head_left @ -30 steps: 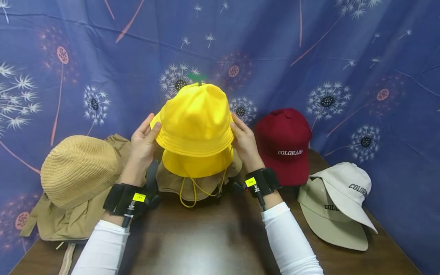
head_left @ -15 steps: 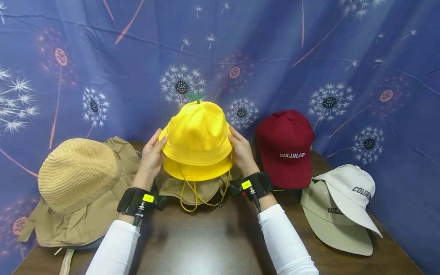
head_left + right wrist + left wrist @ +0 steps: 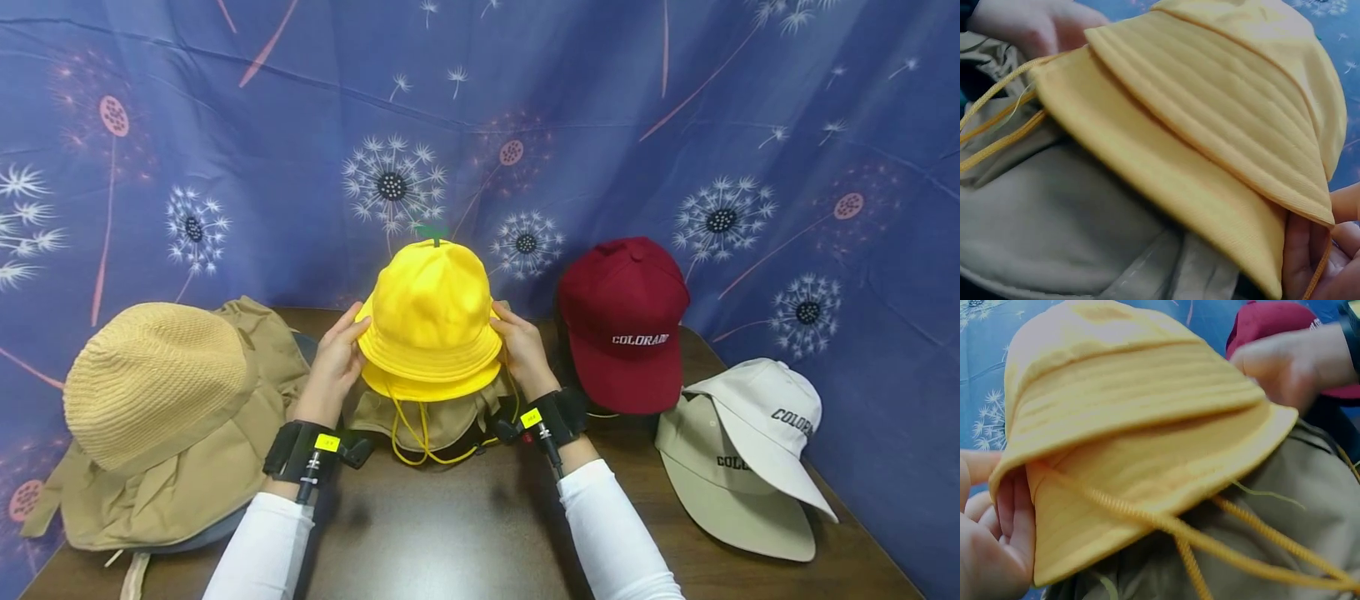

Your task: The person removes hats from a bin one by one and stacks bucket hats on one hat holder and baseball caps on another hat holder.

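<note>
A yellow bucket hat (image 3: 431, 308) with a green sprout on its crown is held level between both hands. It sits over a second yellow hat (image 3: 435, 388), whose brim and yellow cords show below. My left hand (image 3: 339, 358) pinches the upper brim at its left side, thumb on top and fingers tucked under, as the left wrist view shows. On the opposite side my right hand (image 3: 523, 348) grips the same brim, its fingers under the edge in the right wrist view. Beneath both yellow hats lies a khaki hat (image 3: 1072, 212) on the table.
At left, a straw-coloured knit hat (image 3: 157, 379) rests on a tan hat (image 3: 150, 508). A maroon cap (image 3: 622, 325) stands at right, beside a white cap (image 3: 772, 408) lying over a beige cap (image 3: 735, 500). A blue dandelion-print cloth (image 3: 480, 50) hangs behind the wooden table (image 3: 442, 533).
Both hands have lowered the yellow bucket hat, and less of the yellow hat under it shows now. The other hats stay where they were.
</note>
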Motion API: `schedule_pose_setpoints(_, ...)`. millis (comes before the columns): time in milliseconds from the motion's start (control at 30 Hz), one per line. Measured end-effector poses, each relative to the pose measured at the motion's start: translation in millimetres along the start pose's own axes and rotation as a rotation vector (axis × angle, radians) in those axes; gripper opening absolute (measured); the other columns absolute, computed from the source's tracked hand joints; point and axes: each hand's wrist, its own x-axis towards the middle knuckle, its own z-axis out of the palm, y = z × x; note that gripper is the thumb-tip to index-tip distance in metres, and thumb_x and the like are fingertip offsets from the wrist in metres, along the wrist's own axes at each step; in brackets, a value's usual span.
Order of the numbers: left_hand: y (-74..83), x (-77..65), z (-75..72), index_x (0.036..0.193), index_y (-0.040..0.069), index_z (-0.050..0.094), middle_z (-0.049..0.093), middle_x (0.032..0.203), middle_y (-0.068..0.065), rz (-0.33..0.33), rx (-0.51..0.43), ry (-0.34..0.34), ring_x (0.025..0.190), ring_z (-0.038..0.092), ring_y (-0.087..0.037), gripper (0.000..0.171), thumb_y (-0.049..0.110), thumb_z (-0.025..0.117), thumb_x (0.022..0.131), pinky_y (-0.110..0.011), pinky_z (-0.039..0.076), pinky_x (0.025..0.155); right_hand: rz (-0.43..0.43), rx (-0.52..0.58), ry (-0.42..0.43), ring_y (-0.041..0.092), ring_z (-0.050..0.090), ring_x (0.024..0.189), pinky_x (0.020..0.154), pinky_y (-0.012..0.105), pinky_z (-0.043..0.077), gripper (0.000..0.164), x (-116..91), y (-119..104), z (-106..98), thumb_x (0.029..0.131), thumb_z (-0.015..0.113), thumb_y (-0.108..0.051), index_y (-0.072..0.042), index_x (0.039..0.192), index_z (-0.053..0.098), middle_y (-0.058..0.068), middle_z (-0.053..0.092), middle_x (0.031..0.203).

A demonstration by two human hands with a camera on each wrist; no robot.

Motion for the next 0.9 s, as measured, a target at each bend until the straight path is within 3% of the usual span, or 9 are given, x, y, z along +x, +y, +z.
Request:
schedule_pose_setpoints(167,-3.2,2.9,1.1,0.155,0.022,0.014,0.011,0.163,-0.005,-0.073,0.005,0.014,0.091,0.059,0.003,0.060,0.008,0.039,0.102,-0.009,0.051,0.079,-0.046,-0.021,0.003,0.022,0.030,0.146,0.117,0.035,0.035,0.046,0.1,10.4,1.2,0.095,0.052,-0.002,-0.004,0.141,0.045,0.006,0.040,0.153)
schedule_pose_setpoints(267,-5.8,4.9,0.8,0.154,0.023,0.015,0.010,0.163,-0.003,-0.096,0.006,0.027,0.091,0.058,0.002,0.060,0.008,0.039,0.102,-0.009,0.051,0.079,-0.052,-0.019,0.005,0.024,0.035,0.144,0.116,0.036,0.037,0.046,1.3,14.0,1.9,0.095,0.053,0.000,-0.003,0.140,0.046,0.007,0.042,0.152)
schedule_pose_setpoints(500,-13.8,8.5,1.5,0.154,0.022,0.015,0.006,0.164,0.000,-0.079,-0.004,0.018,0.093,0.057,0.003,0.059,0.004,0.037,0.102,-0.009,0.050,0.080,-0.050,-0.024,0.031,0.024,0.036,0.143,0.117,0.036,0.035,0.046,5.7,18.7,2.3,0.093,0.053,0.001,-0.004,0.139,0.048,0.008,0.043,0.151)
schedule_pose_setpoints(700,-13.4,7.9,1.5,0.154,0.024,0.016,0.001,0.165,0.003,-0.096,0.001,0.019,0.086,0.059,0.003,0.059,0.005,0.036,0.102,-0.008,0.050,0.074,-0.023,-0.040,0.048,0.025,0.043,0.139,0.115,0.037,0.038,0.045,6.9,20.3,4.3,0.093,0.053,0.000,-0.007,0.138,0.050,0.008,0.045,0.150)
schedule_pose_setpoints(900,-14.8,9.3,0.6,0.154,0.023,0.014,0.003,0.164,0.003,-0.099,-0.010,0.012,0.093,0.056,0.003,0.060,0.004,0.036,0.102,-0.009,0.051,0.080,0.015,-0.026,0.028,0.026,0.048,0.133,0.113,0.038,0.040,0.046,7.7,20.9,3.9,0.095,0.051,-0.001,-0.009,0.140,0.049,0.009,0.045,0.149)
